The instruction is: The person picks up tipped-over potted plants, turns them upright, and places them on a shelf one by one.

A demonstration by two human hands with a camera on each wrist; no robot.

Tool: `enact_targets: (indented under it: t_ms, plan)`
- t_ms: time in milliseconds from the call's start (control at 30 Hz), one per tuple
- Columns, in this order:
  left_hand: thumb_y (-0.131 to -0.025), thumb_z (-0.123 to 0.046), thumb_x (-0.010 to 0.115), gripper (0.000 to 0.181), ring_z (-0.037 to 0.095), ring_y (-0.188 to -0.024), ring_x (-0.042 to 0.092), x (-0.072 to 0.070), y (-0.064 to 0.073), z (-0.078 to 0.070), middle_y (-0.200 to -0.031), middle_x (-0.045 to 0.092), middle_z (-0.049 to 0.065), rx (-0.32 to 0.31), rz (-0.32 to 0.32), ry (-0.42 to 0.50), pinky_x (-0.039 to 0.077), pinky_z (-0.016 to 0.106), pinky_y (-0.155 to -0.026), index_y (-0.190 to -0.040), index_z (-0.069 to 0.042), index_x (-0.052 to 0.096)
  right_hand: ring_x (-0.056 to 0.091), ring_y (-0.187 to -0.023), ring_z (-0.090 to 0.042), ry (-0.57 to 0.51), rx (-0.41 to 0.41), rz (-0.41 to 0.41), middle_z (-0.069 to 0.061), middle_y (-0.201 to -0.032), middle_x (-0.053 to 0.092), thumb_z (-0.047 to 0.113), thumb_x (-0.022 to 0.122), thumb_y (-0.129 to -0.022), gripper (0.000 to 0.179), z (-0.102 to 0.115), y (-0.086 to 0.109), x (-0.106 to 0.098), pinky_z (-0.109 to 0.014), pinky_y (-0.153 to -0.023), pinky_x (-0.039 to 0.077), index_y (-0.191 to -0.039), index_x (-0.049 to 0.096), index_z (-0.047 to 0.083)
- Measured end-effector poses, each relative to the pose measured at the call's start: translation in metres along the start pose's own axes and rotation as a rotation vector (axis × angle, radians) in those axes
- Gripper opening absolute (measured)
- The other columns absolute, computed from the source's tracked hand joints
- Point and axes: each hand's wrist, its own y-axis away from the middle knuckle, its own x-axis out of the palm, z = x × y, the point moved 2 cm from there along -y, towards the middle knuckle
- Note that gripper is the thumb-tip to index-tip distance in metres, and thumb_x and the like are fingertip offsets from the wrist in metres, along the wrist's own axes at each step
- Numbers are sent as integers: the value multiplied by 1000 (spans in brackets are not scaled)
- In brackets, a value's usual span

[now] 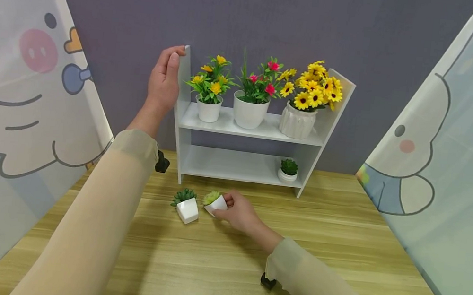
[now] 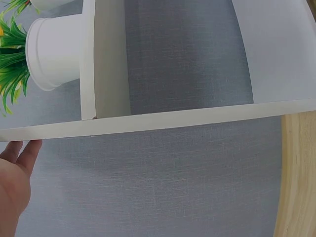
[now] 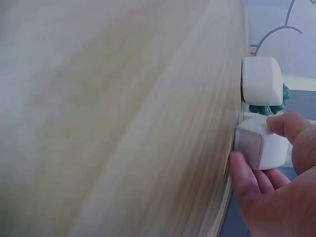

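My right hand (image 1: 240, 212) grips a small white pot with a light green succulent (image 1: 216, 205), which lies tilted on the table. In the right wrist view, the thumb is on one side of that white pot (image 3: 264, 143) and the fingers are on the other. Beside it, a dark green succulent in a square white pot (image 1: 187, 210) lies on its side. Up at the left, my left hand (image 1: 164, 81) touches the upper part of the white shelf's (image 1: 185, 73) left side panel. Its fingertips (image 2: 30, 150) meet the panel's edge, fingers fairly straight.
Along the upper board stand a yellow-flowered plant (image 1: 209, 109), a pink-flowered plant (image 1: 250, 111) and a pot of sunflowers (image 1: 297, 121). A small round succulent pot (image 1: 287, 175) sits at the right of the lower board. Behind is a grey wall (image 1: 249, 15); cartoon panels flank the wooden table (image 1: 191, 266).
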Motion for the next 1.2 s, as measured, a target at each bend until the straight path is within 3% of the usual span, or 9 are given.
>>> enact_targets:
  t_ms: [467,933,1200]
  plan:
    - [-120,-45,35,46,5,-157,43,0,0,-2,-167,51,-9,-16,2,-7,31,28,-131,-151,-16,56,69,-106,-21,-70,-55,106,-14,-122,71,8,85,-91,47,-17,3,-13,-37,-94,61,-131,60,0]
    - [-120,-46,35,47,6,-158,43,0,0,-1,-168,51,-10,-18,5,-17,31,28,-132,-151,-18,56,65,-102,-20,-98,-64,147,-16,-118,69,2,81,-93,43,-32,0,-20,-31,-85,58,-131,63,-6]
    - [-120,-46,35,47,6,-158,42,0,0,-1,-168,50,-11,-20,6,-20,30,28,-132,-151,-18,56,66,-104,-20,-121,-60,158,-16,-123,69,4,85,-90,54,-32,-1,-22,-27,-83,56,-138,61,-5]
